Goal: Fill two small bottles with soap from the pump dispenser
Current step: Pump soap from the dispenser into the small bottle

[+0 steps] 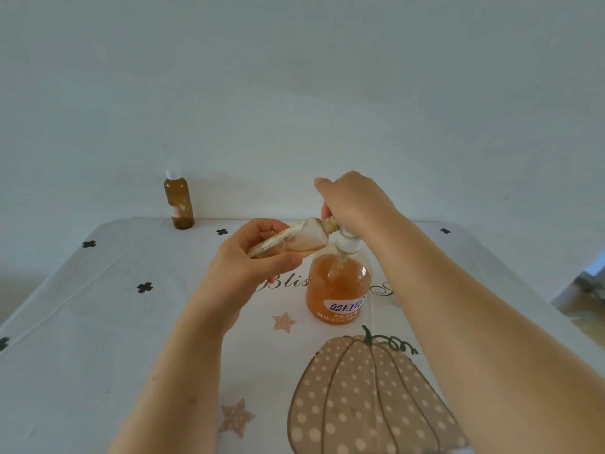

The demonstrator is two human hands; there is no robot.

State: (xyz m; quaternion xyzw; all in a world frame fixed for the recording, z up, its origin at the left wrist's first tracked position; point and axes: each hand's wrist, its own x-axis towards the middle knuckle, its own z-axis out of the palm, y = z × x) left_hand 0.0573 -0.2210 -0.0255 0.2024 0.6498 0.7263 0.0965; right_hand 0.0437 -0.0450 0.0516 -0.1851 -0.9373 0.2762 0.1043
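The pumpkin-print table (98, 322) carries the pump dispenser (339, 286) and a capped brown bottle (178, 203).

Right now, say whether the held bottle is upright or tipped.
Tipped: the small bottle lies nearly sideways in the left hand, neck toward the pump dispenser.

The bottle (304, 239), small, soft and clear, smeared with orange soap, lies nearly level in the left hand (244, 267), with its open neck touching the right hand (355, 199). The dispenser (339, 290), clear and holding orange soap, stands upright under the right hand, which curls over its white pump. The brown bottle (178, 201), white-capped, stands upright well left of both hands.
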